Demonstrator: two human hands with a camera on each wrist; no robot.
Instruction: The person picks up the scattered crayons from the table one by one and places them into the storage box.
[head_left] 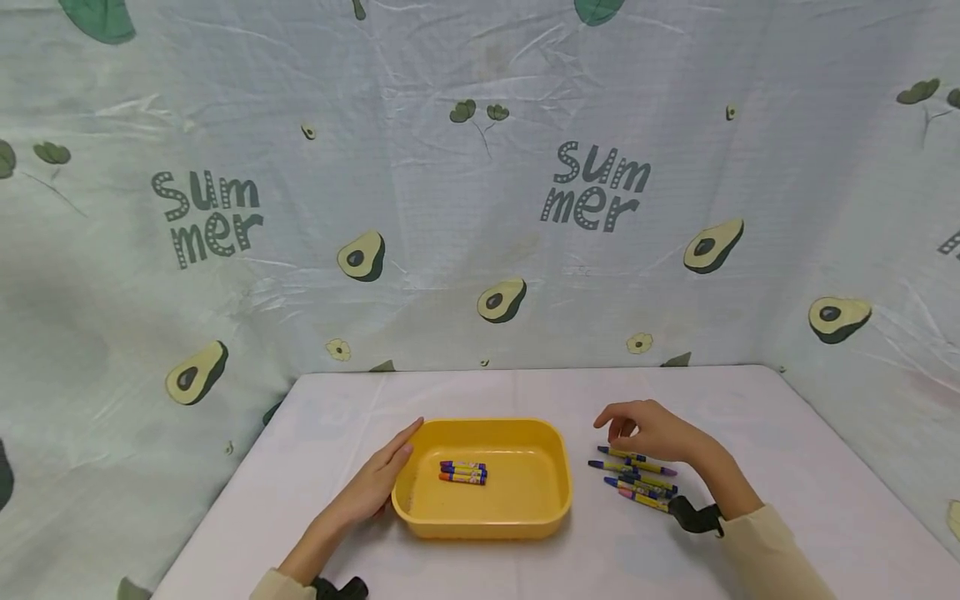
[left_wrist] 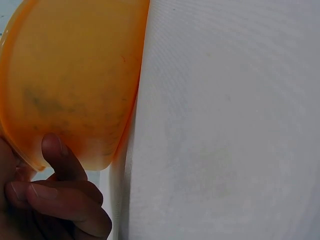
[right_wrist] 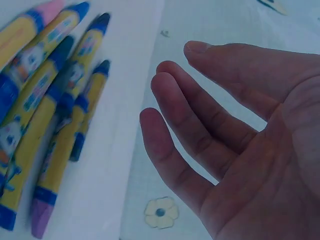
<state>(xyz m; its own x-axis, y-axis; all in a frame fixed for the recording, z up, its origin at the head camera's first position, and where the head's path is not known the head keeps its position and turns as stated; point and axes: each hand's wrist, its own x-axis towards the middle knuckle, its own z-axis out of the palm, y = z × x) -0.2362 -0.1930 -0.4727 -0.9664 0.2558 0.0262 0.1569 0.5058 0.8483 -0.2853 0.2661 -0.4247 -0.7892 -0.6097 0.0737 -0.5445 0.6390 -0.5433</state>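
A yellow plastic tray [head_left: 517, 523] stands on the table with three wax crayons [head_left: 462, 472] lying side by side inside. My left hand [head_left: 371, 483] rests against the tray's left side, fingers stretched along the rim. In the left wrist view, a fingertip [left_wrist: 54, 146] meets the translucent outer wall. Right of the tray lies a loose pile of crayons [head_left: 637, 479] with yellow wrappers and blue, purple and pink tips. Above the far end of this pile hovers my right hand [head_left: 652, 429], fingers loosely bent. Nothing is between its fingers in the right wrist view.
A white cloth covers the table [head_left: 300, 442]. Behind it hangs a pale curtain [head_left: 435, 192] printed with avocados and lettering, and it continues down both sides. Dark wrist cameras sit on both wrists, the right one [head_left: 693, 515] close to the near crayons.
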